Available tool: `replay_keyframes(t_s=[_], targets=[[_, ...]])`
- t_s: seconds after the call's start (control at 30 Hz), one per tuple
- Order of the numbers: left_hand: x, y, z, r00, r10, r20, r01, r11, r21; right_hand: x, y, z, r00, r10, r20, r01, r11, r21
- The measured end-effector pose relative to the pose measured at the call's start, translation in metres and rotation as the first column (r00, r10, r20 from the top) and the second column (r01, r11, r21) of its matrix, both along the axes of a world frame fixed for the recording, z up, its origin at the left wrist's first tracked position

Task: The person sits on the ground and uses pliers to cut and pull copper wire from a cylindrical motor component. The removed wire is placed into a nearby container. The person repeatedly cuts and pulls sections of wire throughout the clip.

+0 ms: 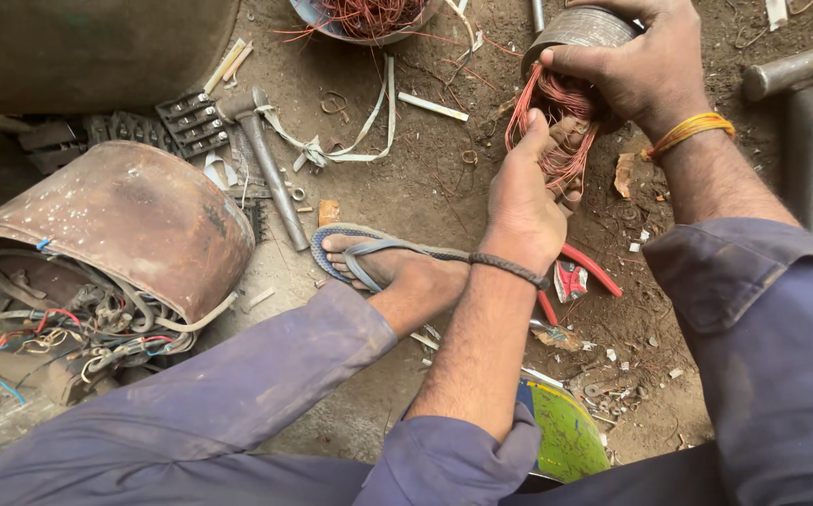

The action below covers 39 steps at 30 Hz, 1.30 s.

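- Head view looks down on a metal cylinder [583,28], a small grey motor core, held above the dirt floor [425,187] at the far right, with a tangle of copper winding [556,126] spilling from its near end.
- Right hand [645,66] wraps over the cylinder's top and side, fingers curled closed around it, a yellow thread band on the wrist.
- Left hand [524,201] reaches up from below, thumb raised and fingers closed into the copper loops; how tightly they pinch I cannot tell, since the strands hide the fingertips.
- My judgement: the core looks heavy and rigid for its size, best gripped around its barrel; the wire looks springy, thin and liable to snag or prick, so taking a whole bunch close to the core would give better purchase than single strands.
- Red-handled pliers [586,267] lie on the ground just under the left wrist.
- A foot in a grey sandal [369,258] rests left of the pliers, near a hammer [271,164] lying on the dirt.
- A rusty motor housing [135,220] with loose coloured wires sits at the near left.
- A bowl of stripped copper wire [364,17] stands at the far edge, and a grey metal pipe [805,112] rises at the far right.
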State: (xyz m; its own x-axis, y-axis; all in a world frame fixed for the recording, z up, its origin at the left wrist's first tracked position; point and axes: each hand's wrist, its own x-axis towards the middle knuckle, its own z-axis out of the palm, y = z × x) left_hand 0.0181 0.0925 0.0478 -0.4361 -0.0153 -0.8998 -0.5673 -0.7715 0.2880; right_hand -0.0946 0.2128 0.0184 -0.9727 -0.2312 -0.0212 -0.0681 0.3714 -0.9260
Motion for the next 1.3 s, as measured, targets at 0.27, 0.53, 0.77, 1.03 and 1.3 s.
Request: replay_keyframes(t_s=[0.27,0.53,0.77,1.03,1.3], targets=[[-0.001,0.004,0.015,0.992,0.011,-0.125,0.002,0.994,0.105,0.001,0.003,-0.010,0.998,0.037,-0.047,-0.035,0.998,0.045],[0.016,0.005,0.023,0.990,0.011,-0.142,0.006,0.993,0.120,0.001,0.000,-0.005,0.999,-0.006,-0.053,0.009,0.999,0.046],[0.040,0.022,0.104,0.992,-0.120,0.027,0.123,0.976,-0.182,-0.007,0.002,-0.004,0.997,-0.018,-0.075,0.028,0.990,0.138],[0.108,-0.026,0.160,0.984,-0.047,-0.171,-0.009,0.951,-0.310,-0.002,0.005,-0.027,0.996,-0.004,-0.093,0.016,0.991,0.129],[-0.056,-0.134,0.195,0.760,-0.645,-0.083,0.010,0.139,-0.990,-0.006,0.003,-0.030,0.998,-0.033,-0.044,0.039,0.990,0.132]])
